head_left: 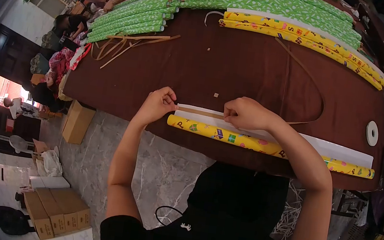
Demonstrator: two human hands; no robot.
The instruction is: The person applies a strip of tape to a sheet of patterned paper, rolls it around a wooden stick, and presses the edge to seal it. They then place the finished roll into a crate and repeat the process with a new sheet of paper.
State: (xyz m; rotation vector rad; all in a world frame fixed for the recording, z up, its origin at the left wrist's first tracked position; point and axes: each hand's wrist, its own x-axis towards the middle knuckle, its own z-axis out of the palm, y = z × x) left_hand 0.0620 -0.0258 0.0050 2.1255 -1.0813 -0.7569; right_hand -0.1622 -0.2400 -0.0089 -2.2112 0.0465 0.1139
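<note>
A yellow patterned roll of wrapping paper (247,141) lies along the near table edge, with its white flap (338,150) unrolled on the far side. On the flap runs a narrow brown tape strip (202,113), stretching between my hands. My left hand (159,106) pinches at the left end of the flap and strip, its fingertips close together. My right hand (246,113) is closed over the strip farther right, its forearm crossing the roll. Past this hand, a long brown strip (323,106) curves away over the table.
Green patterned rolls (265,4) and more yellow rolls (304,38) lie at the far side. Loose brown strips (132,41) rest at the left, a white tape reel (371,133) at the right. Other people are beyond the table. Cardboard boxes (60,214) stand on the floor.
</note>
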